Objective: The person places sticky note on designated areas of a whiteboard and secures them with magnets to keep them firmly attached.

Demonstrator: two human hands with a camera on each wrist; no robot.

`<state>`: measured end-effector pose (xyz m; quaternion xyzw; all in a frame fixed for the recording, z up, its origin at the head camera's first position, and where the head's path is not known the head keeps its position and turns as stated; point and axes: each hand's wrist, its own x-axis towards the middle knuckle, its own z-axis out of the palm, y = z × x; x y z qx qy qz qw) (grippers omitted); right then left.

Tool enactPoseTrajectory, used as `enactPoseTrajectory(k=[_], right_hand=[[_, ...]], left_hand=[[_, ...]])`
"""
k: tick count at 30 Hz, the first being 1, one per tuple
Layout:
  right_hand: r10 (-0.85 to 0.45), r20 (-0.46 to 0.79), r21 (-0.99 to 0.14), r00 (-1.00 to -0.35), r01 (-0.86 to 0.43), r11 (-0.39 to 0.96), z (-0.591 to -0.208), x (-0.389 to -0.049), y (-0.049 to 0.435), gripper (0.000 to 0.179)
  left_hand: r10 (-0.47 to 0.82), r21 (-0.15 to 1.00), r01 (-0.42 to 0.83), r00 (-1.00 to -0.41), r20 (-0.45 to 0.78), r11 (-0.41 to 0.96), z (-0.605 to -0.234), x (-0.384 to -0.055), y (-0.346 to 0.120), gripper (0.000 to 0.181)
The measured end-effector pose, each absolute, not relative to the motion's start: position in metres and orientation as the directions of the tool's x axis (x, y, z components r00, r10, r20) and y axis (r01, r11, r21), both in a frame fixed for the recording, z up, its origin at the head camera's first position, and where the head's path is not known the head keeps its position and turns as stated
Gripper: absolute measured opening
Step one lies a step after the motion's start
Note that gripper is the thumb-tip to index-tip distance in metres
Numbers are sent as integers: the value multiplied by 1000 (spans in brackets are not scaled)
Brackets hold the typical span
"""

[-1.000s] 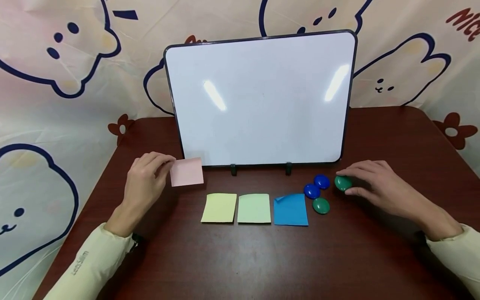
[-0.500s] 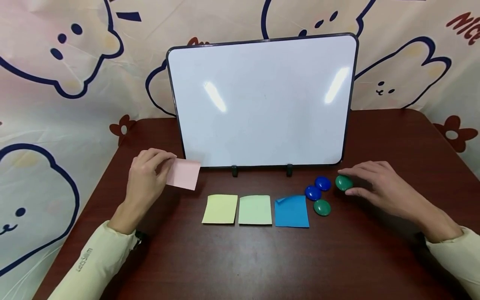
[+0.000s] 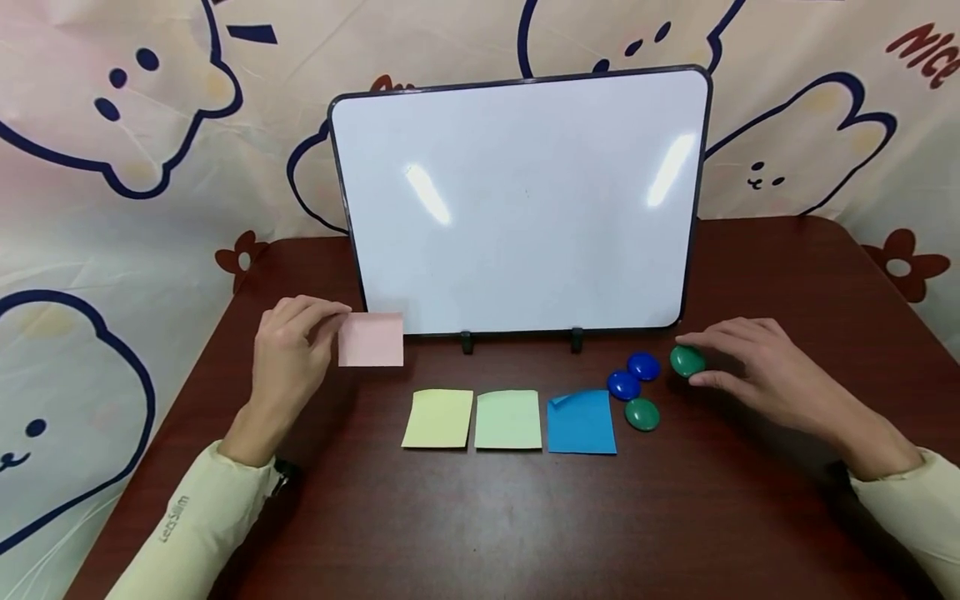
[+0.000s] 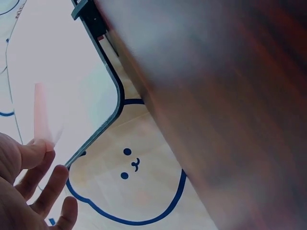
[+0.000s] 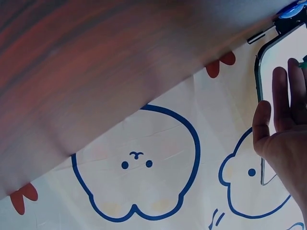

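Observation:
In the head view, my left hand (image 3: 292, 362) pinches a pink sticky note (image 3: 371, 340) by its left edge, held up at the whiteboard's lower left corner. Seen almost edge-on, the note (image 4: 41, 115) shows between thumb and fingertips in the left wrist view. My right hand (image 3: 757, 375) pinches a round, glossy green magnet (image 3: 687, 362) between thumb and index finger, low over the table. Another green magnet (image 3: 642, 414) and two blue magnets (image 3: 643, 367) lie just left of it. Yellow (image 3: 438, 419), pale green (image 3: 508, 419) and blue sticky notes (image 3: 581, 422) lie in a row.
A whiteboard (image 3: 525, 208) with a black frame stands upright behind the notes on small black feet (image 3: 576, 339). The dark wooden table (image 3: 480, 525) reaches back to a cartoon-printed curtain (image 3: 75, 208).
The pink note dipped askew half a second ago and now hangs level, slightly higher. The right hand and its green magnet have barely moved.

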<state>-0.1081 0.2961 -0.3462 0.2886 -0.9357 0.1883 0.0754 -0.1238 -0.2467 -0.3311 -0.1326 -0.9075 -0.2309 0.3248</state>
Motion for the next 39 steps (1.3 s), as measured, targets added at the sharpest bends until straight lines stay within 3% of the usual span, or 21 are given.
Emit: enactPoseTrajectory(k=[14,39], right_hand=[[-502,208,-328,-839,-544,773,-347,-116,290,53],[-510,269,-306,-817,-575,759,-343,-119,283,45]], left_hand=[[52,366,424,-709,703,829,-331,-135,-243,10],[13,421,374,-760,649,826,-329,-151,-233,8]])
